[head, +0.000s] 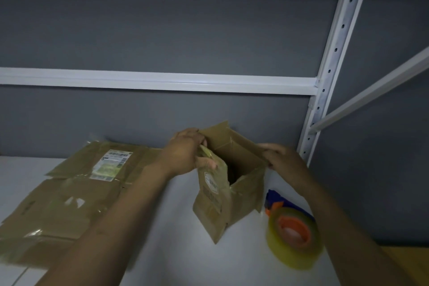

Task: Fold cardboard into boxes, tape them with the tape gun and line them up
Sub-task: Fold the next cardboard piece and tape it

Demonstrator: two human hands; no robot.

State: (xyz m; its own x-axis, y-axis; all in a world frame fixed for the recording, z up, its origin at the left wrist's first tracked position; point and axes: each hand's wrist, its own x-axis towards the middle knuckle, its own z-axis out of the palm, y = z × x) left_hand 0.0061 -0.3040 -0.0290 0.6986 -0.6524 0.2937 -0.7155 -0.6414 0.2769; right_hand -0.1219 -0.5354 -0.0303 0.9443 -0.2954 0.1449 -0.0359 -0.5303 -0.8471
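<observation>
1. Setting: dim grey wall (162,30), white slotted rack (334,53) at the back right, white counter (174,227) beneath.
2. Task's thing: 1 cardboard box (248,193) stands on the counter between both hands, squared into a tube with its top open. 1 long flap hangs down the near-left side.
3. Left hand (185,153): grip closed round the top of that near-left flap, fingers curled over its edge.
4. Right hand (283,158): set on the box's right rim. The grip looks like a pinch, thumb on the near face and fingers over the edge, but blur makes this uncertain.
5. Stock: flat cardboard (69,204) lies stacked at the left, well apart from the box, the far sheet bearing a shipping label.
6. Tool: tape gun (292,232) lies on the counter just right of the box, untouched.
7. Step in hand, as judged: forming the box. Walls are up, flaps not yet closed, no fresh tape on.
8. Next move calls for: fold the flaps inward until they meet flat, pin the seam with 1 hand, and free the right hand for the tape gun, which lies nearest to it.
</observation>
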